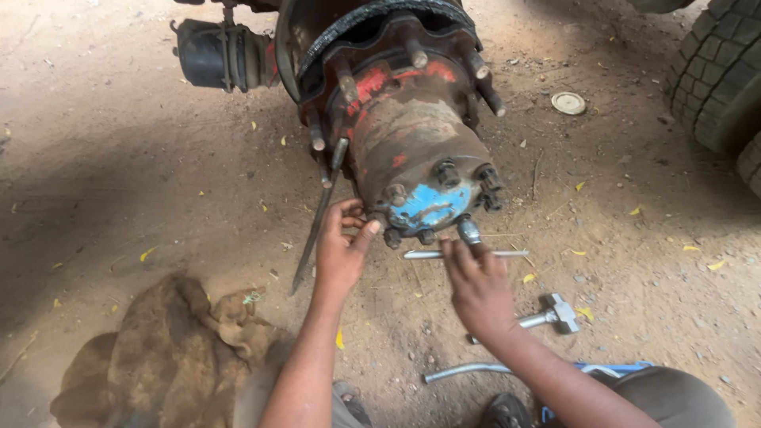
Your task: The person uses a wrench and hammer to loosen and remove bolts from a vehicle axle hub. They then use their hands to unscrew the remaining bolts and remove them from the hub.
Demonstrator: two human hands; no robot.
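Observation:
A rusty truck wheel hub (412, 150) with red paint traces, a blue end cap (428, 208) and several protruding studs fills the upper middle of the head view. My left hand (342, 250) rests on the hub's lower left edge, thumb against a nut near the cap. My right hand (476, 285) grips a metal socket wrench (469, 242) with a sliding bar handle, its socket set on a nut at the bottom of the cap. A long flat pry bar (317, 222) leans against the hub's left side.
Sandy ground lies all around. A dirty brown rag (170, 357) sits at lower left. A hammer-like tool (555, 313) and a bent metal pipe (468, 370) lie at lower right. A truck tyre (721, 71) stands upper right, a round cap (568, 102) near it.

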